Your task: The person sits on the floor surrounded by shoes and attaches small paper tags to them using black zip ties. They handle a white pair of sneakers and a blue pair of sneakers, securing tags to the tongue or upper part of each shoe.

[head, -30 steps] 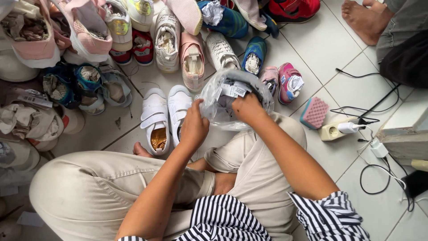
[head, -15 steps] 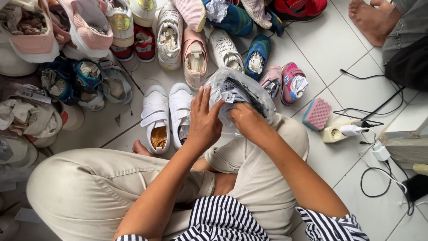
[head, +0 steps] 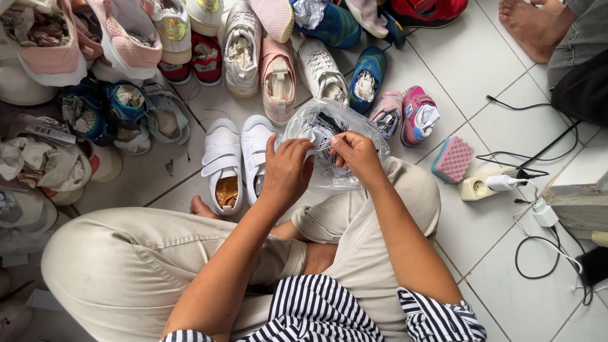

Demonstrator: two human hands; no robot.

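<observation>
Over the person's crossed legs, above the tiled floor (head: pixel 506 120), both hands meet on a clear plastic bag (head: pixel 329 136) with dark and white contents that cannot be made out. The left hand (head: pixel 286 172) lies against the bag's left side, its fingers (head: pixel 297 151) curled and closed on the plastic. The right hand (head: pixel 356 155) grips the bag from the right, its fingers (head: pixel 337 140) pinched together on the crinkled film near the middle. The bag sits between the two hands, just above the right knee in beige trousers (head: pixel 373 240).

Just beside the left hand, a pair of white strap shoes (head: pixel 235 158) stands on the floor, toes pointing away from the person, the left one showing a brown insole. Beyond the bag lie many children's shoes: a pink sandal (head: pixel 277 85), a white sneaker (head: pixel 320 69), a blue shoe (head: pixel 367 76) and a pink-and-blue sneaker (head: pixel 418 114). To the right, well apart from the hands, a pink sponge (head: pixel 453 158) rests near a power strip (head: pixel 484 185) with cables. Another person's bare foot (head: pixel 529 25) shows at the top right.
</observation>
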